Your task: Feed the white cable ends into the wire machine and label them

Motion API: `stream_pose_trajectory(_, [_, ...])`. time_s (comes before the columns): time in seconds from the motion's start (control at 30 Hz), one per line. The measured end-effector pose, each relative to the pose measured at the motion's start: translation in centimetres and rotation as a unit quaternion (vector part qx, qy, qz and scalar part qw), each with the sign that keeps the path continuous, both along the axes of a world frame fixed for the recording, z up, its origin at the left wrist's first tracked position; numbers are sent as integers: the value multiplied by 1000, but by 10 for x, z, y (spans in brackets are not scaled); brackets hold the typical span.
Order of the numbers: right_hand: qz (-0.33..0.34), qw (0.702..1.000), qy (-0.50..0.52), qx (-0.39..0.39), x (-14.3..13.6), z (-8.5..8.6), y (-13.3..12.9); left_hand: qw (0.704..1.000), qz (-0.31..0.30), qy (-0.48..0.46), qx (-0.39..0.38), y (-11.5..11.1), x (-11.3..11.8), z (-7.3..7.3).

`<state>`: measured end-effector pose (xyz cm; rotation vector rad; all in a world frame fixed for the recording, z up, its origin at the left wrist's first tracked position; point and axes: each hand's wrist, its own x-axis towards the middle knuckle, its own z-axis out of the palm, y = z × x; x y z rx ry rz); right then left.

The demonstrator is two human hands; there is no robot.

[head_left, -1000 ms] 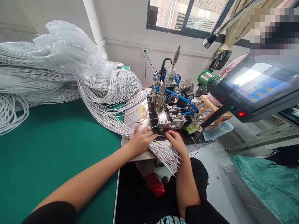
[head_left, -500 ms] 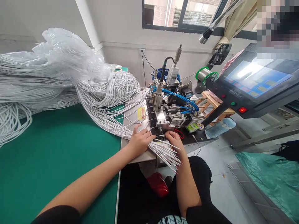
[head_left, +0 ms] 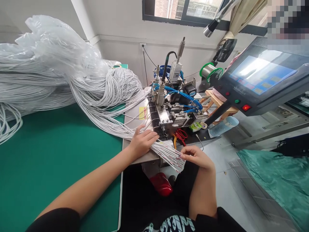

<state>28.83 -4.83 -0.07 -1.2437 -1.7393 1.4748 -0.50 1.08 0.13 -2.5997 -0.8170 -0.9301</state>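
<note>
My left hand lies closed over a bundle of thin white cables at the table's front corner. The loose cable ends, some with reddish tips, fan out past its fingers to the right. At the tips of these ends, my right hand pinches one cable between thumb and forefinger. Just beyond the left hand stands a bench machine with metal cylinders and blue air hoses. Several single cables run across its pale metal plate.
A large heap of white cables under clear plastic wrap covers the back of the green table. Red-handled scissors lie beside the machine. A control screen stands at right, near a wire spool. A person appears at upper right.
My right hand has drawn back from the machine's front, toward me and right, to the cable tips. The scissors now show. My left hand stays on the bundle; the view has shifted slightly.
</note>
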Motion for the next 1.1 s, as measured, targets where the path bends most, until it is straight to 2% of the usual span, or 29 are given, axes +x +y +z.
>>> stream_pose_trajectory(0.1, [-31, 999, -28, 35, -2, 11, -7, 1000, -21, 6, 17, -2, 0, 3])
stream_pose_trajectory(0.27, [-203, 972, -26, 113, -9, 13, -5, 998, -48, 7, 48, -5, -1, 2])
stream_pose_trajectory(0.4, [-253, 960, 12, 123, -21, 11, 3, 997, -58, 15, 49, -6, -2, -1])
stream_pose_trajectory(0.57, [-255, 958, 90, 99, -31, 0, 19, 996, -59, 16, 60, -6, -3, 0])
stream_pose_trajectory(0.73, [-236, 965, 89, 74, -32, -7, 29, 995, -56, 11, 77, -5, -2, 1])
stream_pose_trajectory(0.87, [-211, 973, 40, 89, -28, 0, 30, 994, -68, 20, 80, -4, 0, -1])
stream_pose_trajectory(1.0, [-164, 976, -21, 145, -24, 11, 28, 995, -59, 33, 75, -3, 1, -2])
stream_pose_trajectory(1.1, [-171, 973, -38, 153, -26, 14, 29, 995, -59, 40, 70, -3, 1, -2])
